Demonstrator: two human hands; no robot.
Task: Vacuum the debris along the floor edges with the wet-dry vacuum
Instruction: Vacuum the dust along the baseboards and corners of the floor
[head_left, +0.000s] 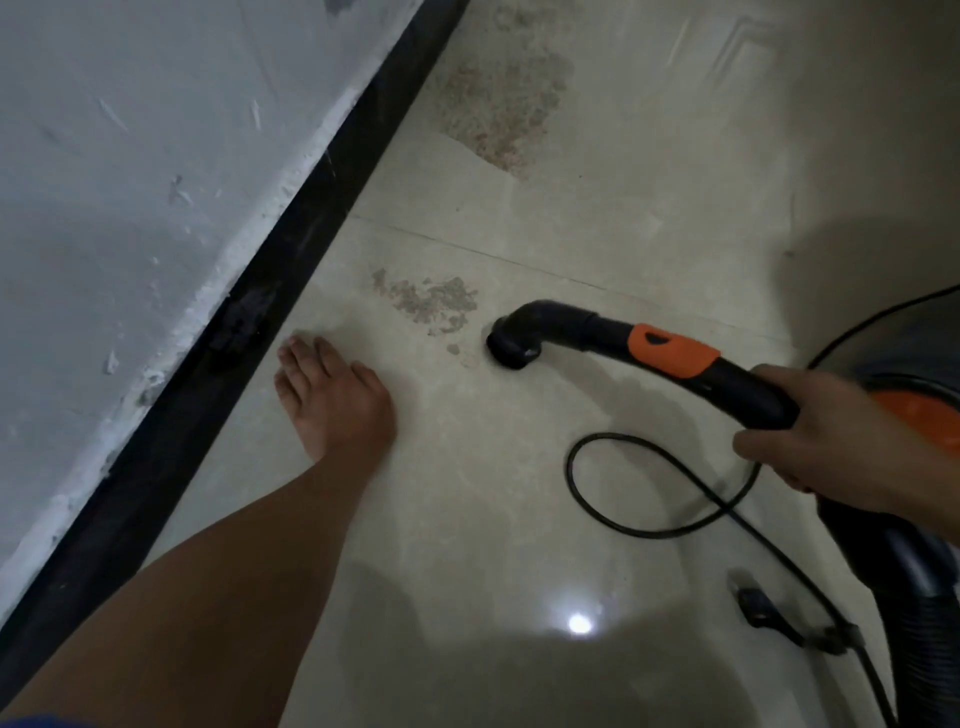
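With the right grip (831, 441), clamps the near end of the black curved plastic vacuum wand with an orange collar (597, 327). Sets its round nozzle mouth (511, 349) on the pale glossy tiled floor (519, 519), just right of a small patch of gritty brownish debris (436, 304). Farther off, near the black skirting strip (311, 218), a larger patch (498, 114).

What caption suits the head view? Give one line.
Right hand grips the vacuum wand, its nozzle beside a debris patch near the black baseboard.
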